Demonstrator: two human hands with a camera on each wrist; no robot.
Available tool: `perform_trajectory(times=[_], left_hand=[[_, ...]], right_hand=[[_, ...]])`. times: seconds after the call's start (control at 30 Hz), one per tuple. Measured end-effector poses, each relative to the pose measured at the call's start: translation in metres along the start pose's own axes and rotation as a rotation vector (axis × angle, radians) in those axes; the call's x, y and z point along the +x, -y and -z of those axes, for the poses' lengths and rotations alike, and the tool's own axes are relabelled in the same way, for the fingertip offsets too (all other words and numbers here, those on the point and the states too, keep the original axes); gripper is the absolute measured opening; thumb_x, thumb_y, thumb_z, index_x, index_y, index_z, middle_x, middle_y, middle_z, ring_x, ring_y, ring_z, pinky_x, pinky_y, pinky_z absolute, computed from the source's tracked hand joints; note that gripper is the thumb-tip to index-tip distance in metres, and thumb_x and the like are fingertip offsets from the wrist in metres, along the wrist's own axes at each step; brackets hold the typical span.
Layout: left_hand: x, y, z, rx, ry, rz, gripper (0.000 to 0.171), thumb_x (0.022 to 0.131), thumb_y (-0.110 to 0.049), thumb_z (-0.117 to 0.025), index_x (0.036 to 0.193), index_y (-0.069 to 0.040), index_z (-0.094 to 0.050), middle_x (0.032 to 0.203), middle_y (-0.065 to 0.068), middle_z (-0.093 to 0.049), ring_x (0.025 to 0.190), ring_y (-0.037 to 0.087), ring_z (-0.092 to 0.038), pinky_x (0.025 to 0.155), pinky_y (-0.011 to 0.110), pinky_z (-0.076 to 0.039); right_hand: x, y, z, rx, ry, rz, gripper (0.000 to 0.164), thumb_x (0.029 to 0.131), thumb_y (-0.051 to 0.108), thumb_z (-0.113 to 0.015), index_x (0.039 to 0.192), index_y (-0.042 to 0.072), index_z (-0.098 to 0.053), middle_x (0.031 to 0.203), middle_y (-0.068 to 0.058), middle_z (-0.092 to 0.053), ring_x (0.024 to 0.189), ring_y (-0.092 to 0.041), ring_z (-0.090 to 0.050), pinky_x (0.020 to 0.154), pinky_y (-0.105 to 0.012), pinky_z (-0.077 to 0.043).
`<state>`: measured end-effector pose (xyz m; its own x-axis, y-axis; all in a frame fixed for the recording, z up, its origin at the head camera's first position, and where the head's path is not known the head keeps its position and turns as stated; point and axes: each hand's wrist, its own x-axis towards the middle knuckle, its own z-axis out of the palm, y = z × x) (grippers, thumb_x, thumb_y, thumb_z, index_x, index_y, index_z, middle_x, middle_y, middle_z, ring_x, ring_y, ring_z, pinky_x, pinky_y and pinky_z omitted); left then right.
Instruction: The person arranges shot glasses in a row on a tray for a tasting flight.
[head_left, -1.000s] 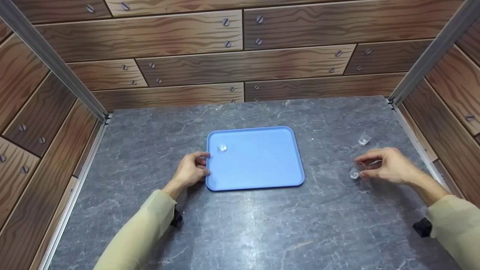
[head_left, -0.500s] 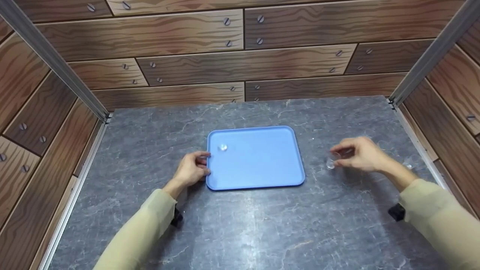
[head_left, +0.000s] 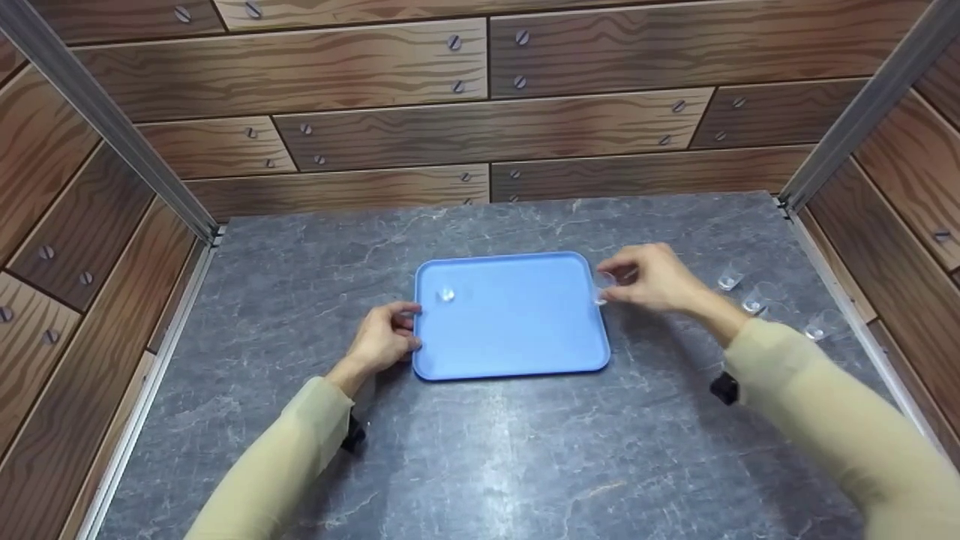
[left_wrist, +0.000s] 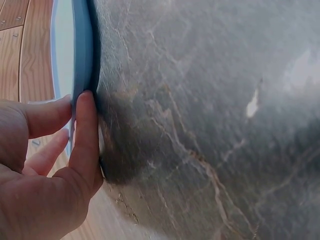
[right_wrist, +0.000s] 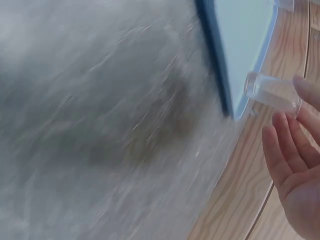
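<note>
Nearest, a beige left sleeve (head_left: 262,472) reaches in over the grey marbled desk (head_left: 495,450); a matching right sleeve (head_left: 840,427) crosses toward its right edge. A small black device (head_left: 354,435) shows under the left wrist, and a second black device (head_left: 724,388) under the right. The left hand (head_left: 379,341) pinches the left edge of a blue tray (head_left: 517,322), thumb and fingers on either side of the rim. The tray lies flat around the middle of the desk. Close to the desk's right edge stands a near cup (head_left: 816,330), small and clear, with a middle cup (head_left: 754,302) just beyond the right sleeve; whether the sleeve covers more there is hard to tell. A tray cup (head_left: 445,295) stands near the tray's far left corner. The right hand (head_left: 656,277) pinches a held cup (right_wrist: 272,92), also clear, by its mouth end, base downward, at the tray's right edge near the far right corner; I cannot tell whether it touches the tray. A far cup (head_left: 729,279) stands past the middle one. Behind the desk's back edge rises a wood-print wall (head_left: 600,60).
</note>
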<state>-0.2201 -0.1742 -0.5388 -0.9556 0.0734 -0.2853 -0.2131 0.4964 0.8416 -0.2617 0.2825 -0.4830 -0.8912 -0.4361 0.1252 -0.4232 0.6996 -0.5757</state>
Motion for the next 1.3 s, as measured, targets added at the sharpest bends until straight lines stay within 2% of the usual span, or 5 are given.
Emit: perform_trajectory(times=[0.23, 0.47, 0.67, 0.93, 1.3], left_hand=[[0.000, -0.002, -0.001, 0.002, 0.007, 0.004, 0.060, 0.091, 0.015, -0.075, 0.147, -0.006, -0.072, 0.112, 0.011, -0.065, 0.092, 0.017, -0.065, 0.070, 0.031, -0.071], [0.000, -0.001, 0.001, 0.008, 0.015, 0.014, 0.061, 0.091, 0.016, -0.075, 0.148, -0.006, -0.071, 0.112, 0.011, -0.064, 0.093, 0.018, -0.066, 0.071, 0.032, -0.072], [0.000, -0.001, 0.001, 0.013, 0.018, 0.014, 0.061, 0.090, 0.016, -0.075, 0.147, -0.006, -0.071, 0.112, 0.012, -0.065, 0.092, 0.018, -0.066, 0.071, 0.032, -0.072], [0.001, -0.001, 0.003, 0.017, 0.043, -0.008, 0.059, 0.090, 0.014, -0.077, 0.146, -0.005, -0.071, 0.117, 0.016, -0.067, 0.096, 0.019, -0.069, 0.074, 0.035, -0.073], [0.000, -0.001, 0.004, 0.021, 0.037, -0.004, 0.060, 0.090, 0.014, -0.077, 0.147, -0.005, -0.071, 0.117, 0.016, -0.067, 0.095, 0.020, -0.068, 0.074, 0.034, -0.073]], right_hand=[[0.033, 0.021, -0.021, 0.077, -0.020, -0.023, 0.042, 0.089, 0.009, -0.094, 0.127, -0.005, -0.081, 0.115, -0.024, -0.084, 0.104, -0.042, -0.083, 0.096, -0.056, -0.071], [0.060, 0.040, -0.044, 0.084, -0.028, 0.002, 0.042, 0.089, 0.009, -0.093, 0.127, -0.003, -0.082, 0.116, -0.023, -0.083, 0.105, -0.040, -0.083, 0.095, -0.053, -0.071], [0.078, 0.054, -0.062, 0.112, -0.024, -0.016, 0.042, 0.090, 0.010, -0.092, 0.129, -0.003, -0.081, 0.118, -0.023, -0.083, 0.107, -0.039, -0.082, 0.099, -0.053, -0.069], [0.097, 0.071, -0.086, 0.160, -0.003, -0.057, 0.044, 0.090, 0.011, -0.091, 0.131, -0.003, -0.081, 0.121, -0.024, -0.082, 0.111, -0.039, -0.082, 0.105, -0.053, -0.067], [0.110, 0.089, -0.112, 0.143, 0.025, -0.114, 0.046, 0.094, 0.016, -0.091, 0.136, 0.002, -0.079, 0.126, -0.018, -0.082, 0.114, -0.034, -0.080, 0.109, -0.048, -0.065]])
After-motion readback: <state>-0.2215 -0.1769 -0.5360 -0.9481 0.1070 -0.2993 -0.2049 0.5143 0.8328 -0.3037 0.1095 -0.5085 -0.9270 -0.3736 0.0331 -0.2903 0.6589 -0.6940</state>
